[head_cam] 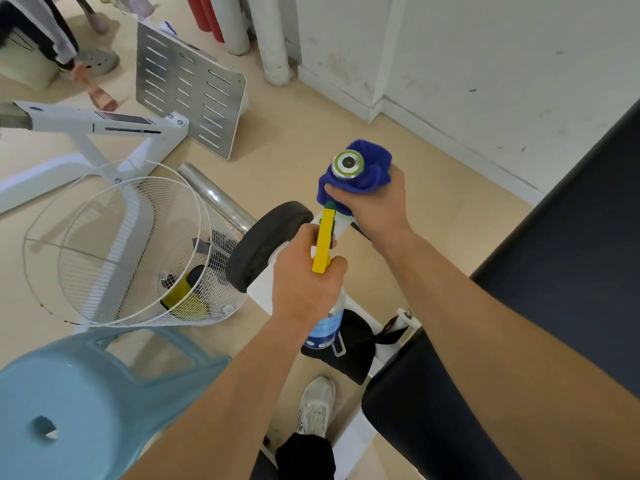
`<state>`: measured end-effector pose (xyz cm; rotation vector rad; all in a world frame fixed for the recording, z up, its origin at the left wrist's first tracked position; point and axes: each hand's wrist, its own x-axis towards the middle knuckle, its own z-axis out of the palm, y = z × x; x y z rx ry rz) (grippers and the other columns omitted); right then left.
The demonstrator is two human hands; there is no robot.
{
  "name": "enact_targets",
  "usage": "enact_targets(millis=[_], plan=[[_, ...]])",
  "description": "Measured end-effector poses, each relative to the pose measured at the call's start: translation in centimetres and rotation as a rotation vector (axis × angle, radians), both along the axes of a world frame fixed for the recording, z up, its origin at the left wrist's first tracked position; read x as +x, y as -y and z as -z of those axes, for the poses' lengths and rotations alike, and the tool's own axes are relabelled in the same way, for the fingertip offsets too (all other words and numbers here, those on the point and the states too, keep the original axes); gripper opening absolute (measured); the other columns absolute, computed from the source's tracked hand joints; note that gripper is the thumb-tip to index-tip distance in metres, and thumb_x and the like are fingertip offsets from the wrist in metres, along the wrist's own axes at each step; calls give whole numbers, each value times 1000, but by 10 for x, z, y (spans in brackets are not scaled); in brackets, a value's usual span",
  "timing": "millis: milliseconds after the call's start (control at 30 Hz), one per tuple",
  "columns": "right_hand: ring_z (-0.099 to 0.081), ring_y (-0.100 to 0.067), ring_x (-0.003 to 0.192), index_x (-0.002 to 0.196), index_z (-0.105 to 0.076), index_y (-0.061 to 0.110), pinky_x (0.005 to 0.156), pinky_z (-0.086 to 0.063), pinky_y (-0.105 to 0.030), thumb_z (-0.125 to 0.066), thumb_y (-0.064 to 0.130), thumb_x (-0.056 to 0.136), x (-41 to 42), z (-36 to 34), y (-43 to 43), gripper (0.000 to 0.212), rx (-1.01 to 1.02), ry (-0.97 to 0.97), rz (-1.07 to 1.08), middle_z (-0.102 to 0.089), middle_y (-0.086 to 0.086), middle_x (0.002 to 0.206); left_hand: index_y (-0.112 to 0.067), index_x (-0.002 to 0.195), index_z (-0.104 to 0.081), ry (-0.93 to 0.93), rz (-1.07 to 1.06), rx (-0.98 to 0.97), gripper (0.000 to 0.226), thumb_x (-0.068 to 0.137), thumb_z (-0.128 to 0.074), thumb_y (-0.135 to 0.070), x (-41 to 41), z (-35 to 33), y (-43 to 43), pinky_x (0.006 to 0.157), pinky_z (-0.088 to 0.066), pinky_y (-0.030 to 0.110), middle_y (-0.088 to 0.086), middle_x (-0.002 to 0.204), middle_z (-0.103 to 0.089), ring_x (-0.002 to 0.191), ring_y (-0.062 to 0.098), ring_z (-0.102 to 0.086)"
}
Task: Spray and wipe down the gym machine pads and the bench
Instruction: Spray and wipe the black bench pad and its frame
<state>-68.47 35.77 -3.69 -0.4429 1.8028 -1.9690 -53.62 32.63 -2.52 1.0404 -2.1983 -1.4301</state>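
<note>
Left grip (304, 271) curls round the bottle (329, 323), contents hidden under the hand. Just ahead, right grip (374, 202) clutches a cloth (370, 164) over a bar end (347, 163). Leftward, a basket (121, 244) holds perhaps yellow-black clutter.

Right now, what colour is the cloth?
Blue cloth, gripped by the right hand; the head view shows it best.

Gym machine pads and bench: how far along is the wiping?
Done: nothing I can confirm; no pad shows wipe marks. In hand: the right hand grips the blue cloth around a green-ringed end cap, while the left hand holds the spray bottle. Left, apparently: the black roller pad and the dark bench.
</note>
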Motion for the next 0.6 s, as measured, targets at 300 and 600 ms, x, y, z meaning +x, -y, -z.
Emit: enact_targets(millis=[300, 600], plan=[[-38, -6, 58, 75, -45, 24, 56, -34, -17, -66, 17, 80, 3, 62, 19, 23, 346, -273, 186, -42, 16, 66, -22, 88, -61, -34, -18, -8, 19, 69, -60, -17, -3, -2, 16, 63, -47, 30, -4, 75, -65, 57, 14, -50], [-31, -14, 58, 71, -46, 6, 46, -35, -29, -57, 18, 73, 1, 65, -12, 16, 570, -496, -46, -46, -17, 62, -20, 95, -64, -15, -66, 0, 28, 68, -57, -20, 6, -20, 17, 73, -53, 39, -2, 82, -69, 73, 21, -61]])
